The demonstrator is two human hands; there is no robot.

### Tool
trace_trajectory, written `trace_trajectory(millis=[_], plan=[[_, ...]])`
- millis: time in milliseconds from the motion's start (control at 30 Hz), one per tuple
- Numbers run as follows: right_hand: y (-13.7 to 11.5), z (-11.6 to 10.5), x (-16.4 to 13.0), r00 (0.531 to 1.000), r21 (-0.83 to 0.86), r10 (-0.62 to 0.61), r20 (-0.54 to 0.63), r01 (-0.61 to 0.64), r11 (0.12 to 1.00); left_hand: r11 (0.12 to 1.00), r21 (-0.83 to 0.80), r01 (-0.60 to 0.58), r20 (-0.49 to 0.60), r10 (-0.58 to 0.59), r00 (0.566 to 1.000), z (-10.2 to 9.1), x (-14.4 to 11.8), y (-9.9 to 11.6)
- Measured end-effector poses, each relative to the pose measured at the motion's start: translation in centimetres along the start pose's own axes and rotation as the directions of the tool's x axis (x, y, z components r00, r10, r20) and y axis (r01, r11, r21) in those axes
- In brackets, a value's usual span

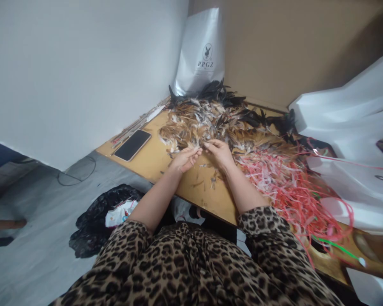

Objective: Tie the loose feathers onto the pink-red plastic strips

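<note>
Two hands meet at the near edge of a feather pile (217,121) on a low wooden table (156,163). The left hand (185,159) has its fingers curled in, tips pinched together on what looks like a small pale feather, though the piece is too small to be sure. The right hand (219,152) sits just beside it, fingers bent and narrow, tips touching the pile's edge; whether it grips anything I cannot tell. Both wrists rest low over the bare wood, likely because that clear strip gives room to handle single pieces away from the heap.

Brown, white and black feathers spread across the table's far half, the black ones banked against the wall and a silver bag (201,53) standing in the corner. A tangle of red and pink strips (284,187) lies to the right of the pile, close to the right forearm and spilling over the table edge. A phone (133,145) lies face up near the left corner, well apart from the feathers, with thin sticks (137,124) beside it along the wall. White bags (354,127) crowd the right side, and a black bag (95,216) sits on the floor under the left arm.
</note>
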State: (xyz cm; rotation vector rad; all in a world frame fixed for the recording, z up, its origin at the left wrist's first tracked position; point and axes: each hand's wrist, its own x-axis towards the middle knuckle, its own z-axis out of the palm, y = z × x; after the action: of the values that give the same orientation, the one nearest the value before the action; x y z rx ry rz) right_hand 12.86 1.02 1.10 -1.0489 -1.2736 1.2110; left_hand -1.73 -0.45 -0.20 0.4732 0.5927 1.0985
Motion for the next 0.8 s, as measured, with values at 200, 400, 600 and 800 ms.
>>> trace_trajectory(millis=[200, 400, 600, 800], plan=[[-0.17, 0.54, -0.19, 0.976, 0.106, 0.219, 0.002, -0.218, 0.97, 0.961, 0.184, -0.208, 0.038, 0.204, 0.978, -0.39, 0.45, -0.58], [0.06, 0.58, -0.04, 0.981, 0.142, 0.192, -0.01, -0.189, 0.972, 0.939, 0.281, -0.197, 0.043, 0.193, 0.98, -0.4, 0.35, -0.83], [-0.25, 0.56, -0.15, 0.997, 0.018, 0.058, -0.052, -0.057, 0.998, 0.952, 0.251, -0.174, 0.02, 0.175, 0.984, -0.88, 0.67, -0.88], [-0.26, 0.91, -0.33, 0.994, -0.099, -0.045, -0.1, 0.035, 0.994, 0.96, 0.244, -0.14, -0.009, 0.147, 0.989, -0.73, 0.55, -1.0]])
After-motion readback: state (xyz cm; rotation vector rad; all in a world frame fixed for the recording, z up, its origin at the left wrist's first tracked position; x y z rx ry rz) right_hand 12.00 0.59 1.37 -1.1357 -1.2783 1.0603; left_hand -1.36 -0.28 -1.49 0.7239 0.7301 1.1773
